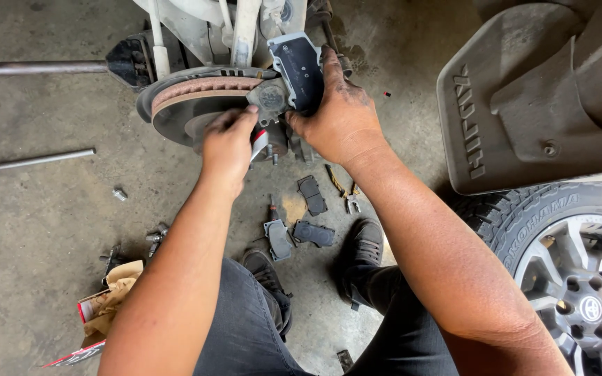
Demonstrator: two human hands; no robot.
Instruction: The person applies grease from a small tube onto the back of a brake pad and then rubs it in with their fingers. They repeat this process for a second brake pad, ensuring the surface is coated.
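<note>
Right hand (339, 115) clenched on a new dark brake pad (299, 69), fingers wrapped over its far edge, holding it upright against the caliper bracket (271, 97) at the right edge of the rotor (189, 104). Left hand (228, 143) is at the rotor face just below the bracket, fingertips touching the bracket's lower end; grip partly closed, can't tell if it's actually grasping anything. A small red-and-white item (259, 143) sits under its fingers, too hidden to identify.

Rotor is bare, rusty band on the edge, wheel off. A long bar (36, 67) runs in from the left toward the hub.

On the floor (36, 230) between the person's shoes: three old pads (311, 195) (313, 234) (278, 239), loose, near each other. Pliers (348, 198) just right of them. Lug nuts (155, 237) and a torn cardboard box (106, 299) lie left of the left knee. A thin rod (29, 161) lies further left. Mounted wheel (573, 271) and mud flap (524, 104) at right.
</note>
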